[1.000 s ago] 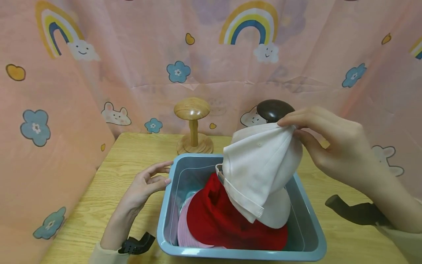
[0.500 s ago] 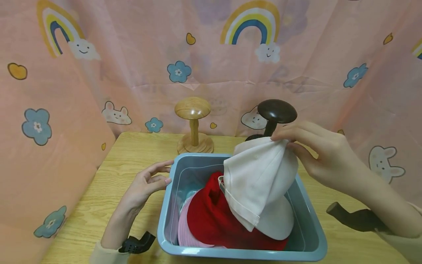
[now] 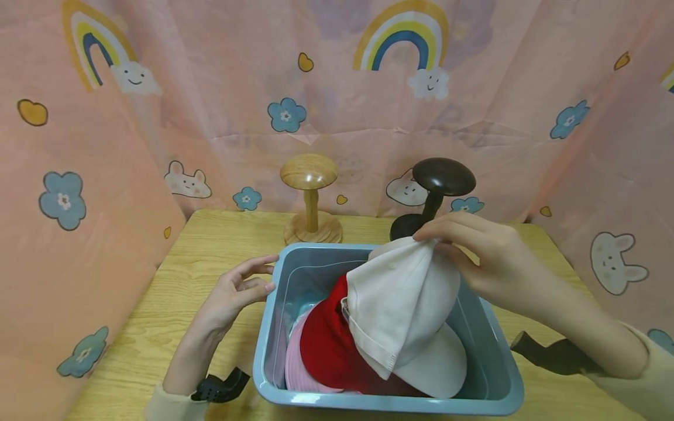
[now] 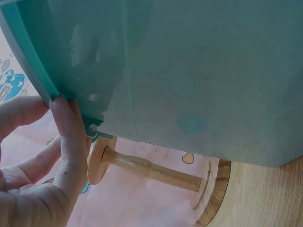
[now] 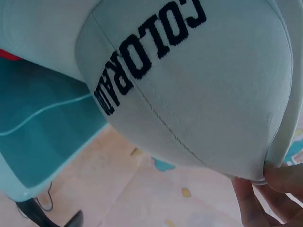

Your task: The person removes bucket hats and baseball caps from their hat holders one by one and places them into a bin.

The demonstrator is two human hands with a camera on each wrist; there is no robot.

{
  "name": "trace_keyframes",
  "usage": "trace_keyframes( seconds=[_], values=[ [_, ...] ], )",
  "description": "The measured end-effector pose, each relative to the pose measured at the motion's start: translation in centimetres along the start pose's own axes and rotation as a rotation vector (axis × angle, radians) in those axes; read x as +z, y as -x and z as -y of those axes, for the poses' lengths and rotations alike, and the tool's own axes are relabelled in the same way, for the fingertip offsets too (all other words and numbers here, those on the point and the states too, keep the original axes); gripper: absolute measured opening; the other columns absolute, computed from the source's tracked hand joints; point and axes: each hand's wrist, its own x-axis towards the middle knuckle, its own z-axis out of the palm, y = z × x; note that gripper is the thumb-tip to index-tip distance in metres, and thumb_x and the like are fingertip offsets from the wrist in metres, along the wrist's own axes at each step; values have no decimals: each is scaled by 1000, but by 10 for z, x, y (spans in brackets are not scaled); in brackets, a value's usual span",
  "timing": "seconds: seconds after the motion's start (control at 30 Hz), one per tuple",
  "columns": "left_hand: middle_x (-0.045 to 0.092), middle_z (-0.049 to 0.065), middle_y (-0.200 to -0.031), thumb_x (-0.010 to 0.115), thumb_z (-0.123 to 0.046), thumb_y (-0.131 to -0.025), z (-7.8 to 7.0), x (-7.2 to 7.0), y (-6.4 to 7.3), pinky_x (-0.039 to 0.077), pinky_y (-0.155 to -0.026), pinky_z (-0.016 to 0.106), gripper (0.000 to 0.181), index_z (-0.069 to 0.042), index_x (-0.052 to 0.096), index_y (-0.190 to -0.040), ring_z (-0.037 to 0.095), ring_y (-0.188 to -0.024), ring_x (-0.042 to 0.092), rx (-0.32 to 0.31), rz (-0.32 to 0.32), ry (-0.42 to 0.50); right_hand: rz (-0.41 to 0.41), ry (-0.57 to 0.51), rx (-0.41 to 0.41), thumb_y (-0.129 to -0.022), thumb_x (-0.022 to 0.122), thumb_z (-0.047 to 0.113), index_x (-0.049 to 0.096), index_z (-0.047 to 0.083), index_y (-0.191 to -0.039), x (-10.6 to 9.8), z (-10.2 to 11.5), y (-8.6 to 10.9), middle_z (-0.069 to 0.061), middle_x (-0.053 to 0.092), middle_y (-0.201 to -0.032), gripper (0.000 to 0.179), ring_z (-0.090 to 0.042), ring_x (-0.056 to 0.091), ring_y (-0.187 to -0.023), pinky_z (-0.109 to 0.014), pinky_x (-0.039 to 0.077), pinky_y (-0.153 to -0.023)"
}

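Observation:
My right hand (image 3: 492, 254) pinches a white baseball cap (image 3: 392, 304) by the top of its crown. The cap hangs with its brim down inside the blue plastic basin (image 3: 389, 405), overlapping a red cap (image 3: 323, 345) in the head view. Dark block letters cross the cap's front (image 5: 147, 52) in the right wrist view. A pink brim (image 3: 302, 374) shows under the red cap. My left hand (image 3: 234, 292) holds the basin's left rim near the far corner, thumb and fingers at the lip; in the left wrist view the fingertips (image 4: 66, 111) meet the lip's underside.
Behind the basin stand a light wooden hat stand (image 3: 310, 196) and a dark brown one (image 3: 442, 178). The wooden table (image 3: 205, 245) ends at a pink patterned curtain (image 3: 237, 76) hung at the back and sides.
My right hand has moved down and slightly left, lowering the white cap into the basin. The dark stand is more exposed now. My left hand stays at the rim.

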Motion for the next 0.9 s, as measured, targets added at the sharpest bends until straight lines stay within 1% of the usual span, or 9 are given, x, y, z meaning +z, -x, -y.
trace_keyframes(
  seconds=[0.17,0.37,0.43,0.57,0.6,0.67,0.73,0.8,0.9],
  values=[
    [50,24,-124,62,-9,-92,1,0,-1,56,-82,29,51,-1,46,-139,9,-86,69,-2,1,-3,43,-22,18,-67,71,-20,69,14,-107,5,5,-6,4,68,-104,52,-7,62,-95,-2,42,-87],
    [49,25,-124,62,-9,-92,0,0,-1,56,-82,28,50,0,46,-139,9,-87,69,2,-1,-7,58,-47,-41,-70,69,-17,69,13,-105,11,11,-19,4,67,-104,46,-9,62,-96,-5,44,-87],
    [50,25,-124,62,-9,-92,0,0,-1,55,-82,28,51,-1,46,-139,9,-87,69,2,-1,-6,68,-29,-47,-72,69,-16,69,13,-104,13,13,-22,3,67,-104,43,-10,62,-97,-12,49,-84],
    [50,25,-124,62,-9,-92,0,1,0,55,-83,28,51,-1,46,-139,10,-87,69,0,-3,-4,113,12,-51,-73,68,-14,69,12,-103,19,15,-26,2,67,-101,40,-13,64,-97,-29,57,-76],
    [50,25,-124,62,-10,-92,0,1,0,55,-83,29,51,-1,46,-139,10,-87,69,-1,-4,-5,126,20,-53,-73,68,-14,68,12,-104,21,16,-27,2,66,-101,40,-13,64,-97,-32,58,-75],
    [50,26,-125,62,-10,-92,-1,1,0,55,-83,29,51,-1,46,-139,10,-87,69,-2,-6,-5,149,18,-59,-73,68,-14,68,12,-104,25,16,-27,2,66,-100,40,-14,64,-97,-33,59,-76],
    [50,26,-124,62,-10,-92,-1,1,0,55,-83,29,51,-1,46,-139,10,-88,69,-4,-8,-8,191,11,-61,-75,68,-13,68,13,-105,29,16,-26,3,66,-101,40,-13,63,-99,-32,58,-78],
    [50,25,-124,62,-10,-92,-1,1,0,55,-83,29,51,-1,46,-139,10,-87,69,-2,-8,-8,250,6,-55,-79,67,-8,67,14,-109,32,16,-25,4,66,-104,38,-13,61,-102,-31,57,-81],
    [50,25,-124,62,-10,-92,-1,1,0,55,-83,29,51,-1,46,-139,10,-87,69,-1,-3,-7,353,5,-16,-85,66,2,65,18,-117,35,18,-23,6,64,-112,36,-11,59,-107,-30,56,-84]
  ],
)
